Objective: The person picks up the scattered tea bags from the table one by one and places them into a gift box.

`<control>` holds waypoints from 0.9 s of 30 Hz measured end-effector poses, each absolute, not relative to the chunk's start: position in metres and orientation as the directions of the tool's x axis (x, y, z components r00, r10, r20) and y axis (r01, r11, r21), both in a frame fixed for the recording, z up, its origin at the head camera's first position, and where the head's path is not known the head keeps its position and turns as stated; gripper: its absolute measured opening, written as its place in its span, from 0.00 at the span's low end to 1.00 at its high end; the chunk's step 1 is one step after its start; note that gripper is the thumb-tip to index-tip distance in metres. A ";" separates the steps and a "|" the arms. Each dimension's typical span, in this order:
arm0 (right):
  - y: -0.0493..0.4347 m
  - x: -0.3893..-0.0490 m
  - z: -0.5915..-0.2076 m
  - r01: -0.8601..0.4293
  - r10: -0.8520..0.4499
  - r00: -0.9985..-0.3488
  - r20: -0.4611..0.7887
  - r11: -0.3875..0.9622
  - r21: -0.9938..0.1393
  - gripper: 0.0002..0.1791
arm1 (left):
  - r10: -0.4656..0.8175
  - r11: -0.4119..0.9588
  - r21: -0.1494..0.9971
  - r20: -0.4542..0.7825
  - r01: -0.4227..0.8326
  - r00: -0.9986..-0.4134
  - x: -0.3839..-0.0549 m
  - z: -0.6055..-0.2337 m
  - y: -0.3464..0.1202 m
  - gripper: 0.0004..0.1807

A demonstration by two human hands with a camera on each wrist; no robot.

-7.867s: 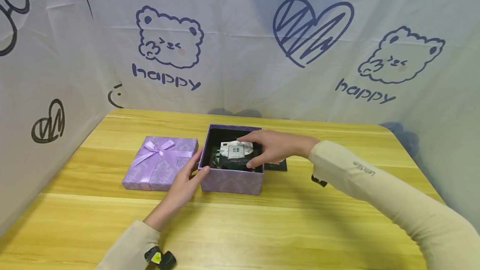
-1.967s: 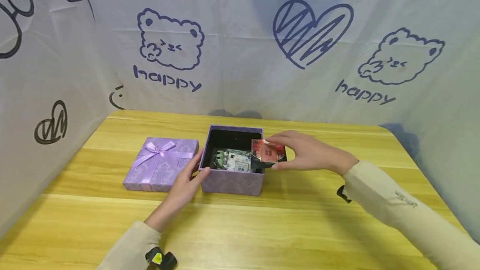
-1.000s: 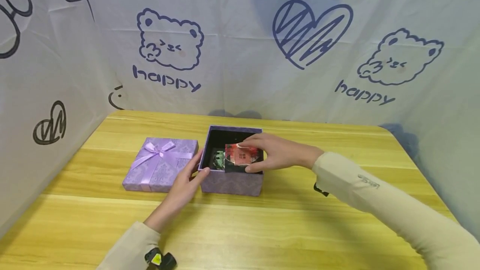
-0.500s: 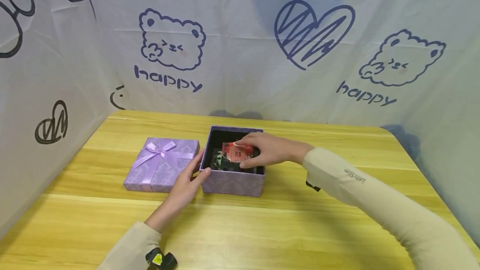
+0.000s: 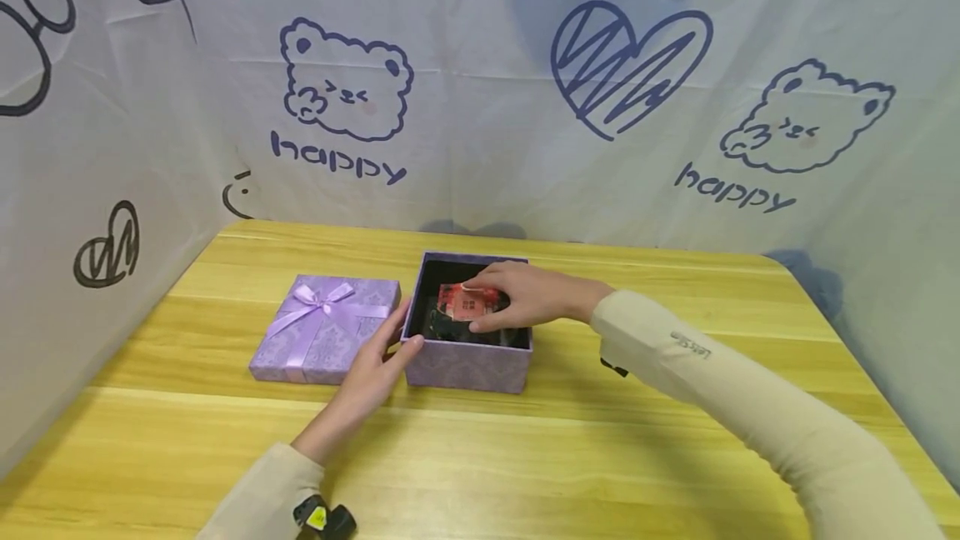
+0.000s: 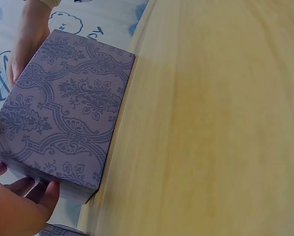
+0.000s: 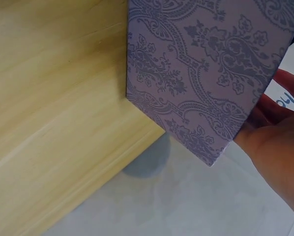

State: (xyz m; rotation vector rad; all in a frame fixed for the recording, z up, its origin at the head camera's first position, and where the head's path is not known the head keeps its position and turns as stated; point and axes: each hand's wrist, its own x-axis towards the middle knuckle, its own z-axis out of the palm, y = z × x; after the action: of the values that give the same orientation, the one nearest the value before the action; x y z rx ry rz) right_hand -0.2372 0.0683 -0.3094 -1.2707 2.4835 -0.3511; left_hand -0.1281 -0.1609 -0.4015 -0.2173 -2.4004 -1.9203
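An open purple gift box point(image 5: 465, 368) with a damask pattern and dark inside stands on the table. My left hand point(image 5: 372, 369) holds it at the near left corner, thumb by the front rim and fingers along the left wall. In the left wrist view, those fingertips point(image 6: 51, 191) touch the box side. My right hand point(image 5: 517, 294) reaches over the right rim and pinches a flat red-and-black packet point(image 5: 459, 305) with a square label, inside the box. Other packets seen earlier are largely hidden beneath it. In the right wrist view, the box wall point(image 7: 201, 73) covers the fingertips.
The purple lid point(image 5: 322, 332) with a ribbon bow lies on the table left of the box. The wooden table point(image 5: 480, 465) extends around both. White cloth point(image 5: 480, 90) with bear and heart drawings hangs behind and at the sides.
My right hand first held a white-topped packet in the box, then the red-and-black one outside the right wall. That packet has moved left and down into the box. My left hand stays put.
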 end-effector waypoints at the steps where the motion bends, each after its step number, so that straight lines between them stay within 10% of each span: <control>1: 0.068 -0.237 -0.310 -0.736 -0.815 -0.551 -0.178 0.575 -0.356 0.39 | 0.073 0.213 0.966 0.135 0.148 -0.988 -0.128 -0.401 -0.161 0.34; 15: 0.073 -0.235 -0.321 -0.735 -0.825 -0.555 -0.110 0.548 -0.399 0.29 | 0.078 0.214 0.965 0.136 0.150 -0.988 -0.128 -0.401 -0.161 0.33; 27: 0.100 -0.210 -0.324 -0.661 -0.711 -0.690 0.135 0.544 -0.516 0.28 | 0.080 0.217 0.966 0.125 0.140 -0.989 -0.127 -0.400 -0.161 0.34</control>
State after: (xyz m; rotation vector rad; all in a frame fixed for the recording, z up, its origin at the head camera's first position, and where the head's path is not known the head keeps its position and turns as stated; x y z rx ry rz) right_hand -0.2099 0.1002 -0.3241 -1.1937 2.6806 -0.8369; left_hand -0.1272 -0.1605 -0.4004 -0.2177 -2.4126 -1.9238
